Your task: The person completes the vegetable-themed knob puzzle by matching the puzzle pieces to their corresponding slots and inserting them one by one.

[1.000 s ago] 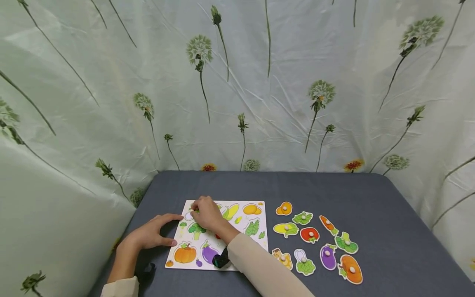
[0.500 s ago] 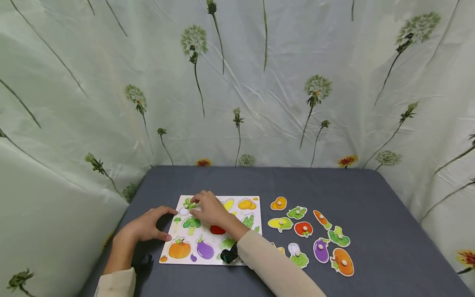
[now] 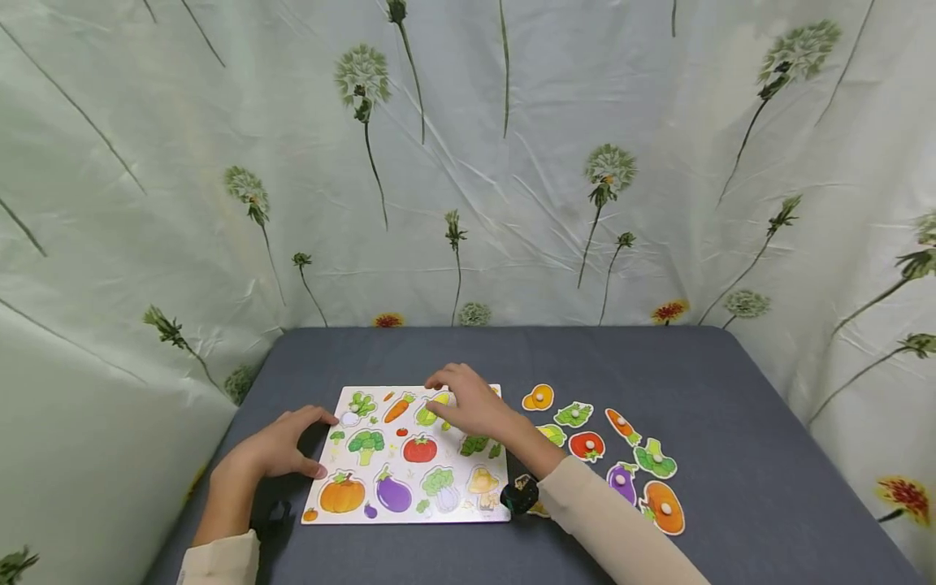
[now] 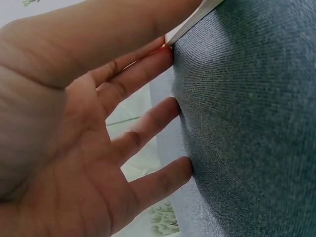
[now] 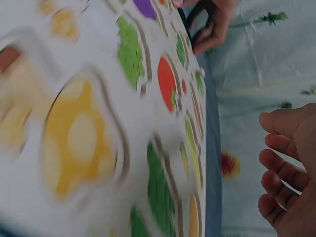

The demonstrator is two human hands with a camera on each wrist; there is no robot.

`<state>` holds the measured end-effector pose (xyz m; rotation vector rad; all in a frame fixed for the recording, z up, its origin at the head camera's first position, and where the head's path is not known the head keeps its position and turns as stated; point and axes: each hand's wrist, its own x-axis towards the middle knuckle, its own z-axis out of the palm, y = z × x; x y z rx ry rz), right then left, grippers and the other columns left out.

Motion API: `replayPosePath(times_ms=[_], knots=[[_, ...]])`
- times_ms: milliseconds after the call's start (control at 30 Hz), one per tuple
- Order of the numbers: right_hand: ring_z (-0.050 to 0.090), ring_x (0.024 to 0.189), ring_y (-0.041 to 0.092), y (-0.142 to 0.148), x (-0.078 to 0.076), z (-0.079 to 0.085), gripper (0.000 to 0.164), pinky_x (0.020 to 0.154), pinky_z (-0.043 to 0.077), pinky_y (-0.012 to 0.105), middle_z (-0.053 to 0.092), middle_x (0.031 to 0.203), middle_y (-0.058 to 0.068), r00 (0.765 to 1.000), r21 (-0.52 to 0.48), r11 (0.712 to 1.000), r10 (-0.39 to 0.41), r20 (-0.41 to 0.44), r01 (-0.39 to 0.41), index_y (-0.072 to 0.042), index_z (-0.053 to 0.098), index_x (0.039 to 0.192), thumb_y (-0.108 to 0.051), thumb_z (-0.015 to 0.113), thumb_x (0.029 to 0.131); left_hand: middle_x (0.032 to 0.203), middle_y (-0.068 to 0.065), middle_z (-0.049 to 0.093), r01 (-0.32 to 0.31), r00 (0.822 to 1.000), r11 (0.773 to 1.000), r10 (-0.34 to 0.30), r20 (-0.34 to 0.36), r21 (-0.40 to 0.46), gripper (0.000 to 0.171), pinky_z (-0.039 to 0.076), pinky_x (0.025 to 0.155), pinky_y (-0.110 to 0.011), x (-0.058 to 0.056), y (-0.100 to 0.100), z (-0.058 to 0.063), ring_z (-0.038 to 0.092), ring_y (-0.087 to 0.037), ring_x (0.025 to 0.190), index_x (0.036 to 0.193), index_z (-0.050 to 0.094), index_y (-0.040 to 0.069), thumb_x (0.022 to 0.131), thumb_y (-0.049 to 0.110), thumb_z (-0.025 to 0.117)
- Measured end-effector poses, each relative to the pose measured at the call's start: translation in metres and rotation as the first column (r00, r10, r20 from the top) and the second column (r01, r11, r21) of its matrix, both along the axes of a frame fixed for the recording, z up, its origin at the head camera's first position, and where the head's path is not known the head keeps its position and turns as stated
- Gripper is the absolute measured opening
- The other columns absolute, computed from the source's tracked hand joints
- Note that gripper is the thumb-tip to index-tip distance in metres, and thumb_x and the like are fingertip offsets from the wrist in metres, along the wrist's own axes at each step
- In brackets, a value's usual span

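Note:
A white vegetable puzzle board [image 3: 407,517] lies on the cloth-covered table. My left hand [image 3: 276,445] rests at its left edge, thumb and fingers spread, fingertips against the grey cloth in the left wrist view. Over the board's upper right, my right hand [image 3: 475,402] hovers with loosely bent fingers and nothing between them. The right wrist view also shows this right hand [image 5: 291,163] apart from the board. A knobbed, leafy white-rooted piece [image 3: 361,404] sits in the board's upper left corner. Corn and green pictures are partly hidden under the right hand.
Right of the board lie several knobbed pieces, among them a tomato [image 3: 587,446], a carrot [image 3: 621,425], an eggplant [image 3: 621,484], a broccoli [image 3: 655,459] and a pumpkin [image 3: 663,508]. My right forearm covers some others. A flower-printed curtain [image 3: 468,162] hangs behind the table.
My right hand has left the piece at the board's upper left and moved right, its fingers opening. The left hand stays at the board's edge. The head view has shifted slightly.

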<state>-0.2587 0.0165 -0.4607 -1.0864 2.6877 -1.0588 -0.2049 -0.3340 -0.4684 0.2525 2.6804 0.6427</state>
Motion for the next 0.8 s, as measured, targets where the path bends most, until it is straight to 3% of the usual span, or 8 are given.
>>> replayPosePath(times_ms=[200, 400, 800], knots=[[0.060, 0.111, 0.031, 0.041, 0.004, 0.004, 0.027, 0.092, 0.050, 0.044, 0.067, 0.119, 0.012, 0.996, -0.010, 0.996, -0.091, -0.008, 0.091, -0.011, 0.070, 0.124, -0.024, 0.070, 0.099, 0.152, -0.021, 0.048, -0.014, 1.000, 1.000, 0.014, 0.005, 0.005, 0.080, 0.038, 0.105, -0.071, 0.001, 0.001, 0.001, 0.040, -0.046, 0.136, 0.135, 0.060, 0.020, 0.066, 0.036, 0.097], [0.059, 0.105, 0.032, 0.073, 0.008, 0.011, 0.027, 0.087, 0.048, 0.041, 0.067, 0.117, 0.007, 0.988, -0.028, 0.988, -0.152, -0.040, 0.151, -0.012, 0.070, 0.124, -0.024, 0.070, 0.100, 0.150, -0.022, 0.049, 0.015, 1.000, 1.000, -0.015, -0.008, 0.018, 0.079, 0.039, 0.104, -0.070, 0.000, 0.002, 0.002, 0.041, -0.046, 0.134, 0.135, 0.060, 0.018, 0.067, 0.035, 0.097], [0.059, 0.101, 0.031, 0.146, 0.012, 0.016, 0.026, 0.085, 0.047, 0.041, 0.069, 0.114, 0.007, 0.943, -0.038, 0.944, -0.328, -0.053, 0.326, -0.012, 0.072, 0.120, -0.024, 0.073, 0.097, 0.150, -0.022, 0.048, 0.021, 1.000, 1.000, -0.021, -0.002, 0.003, 0.080, 0.038, 0.104, -0.071, 0.000, -0.001, 0.000, 0.041, -0.046, 0.133, 0.136, 0.060, 0.018, 0.067, 0.038, 0.096]])
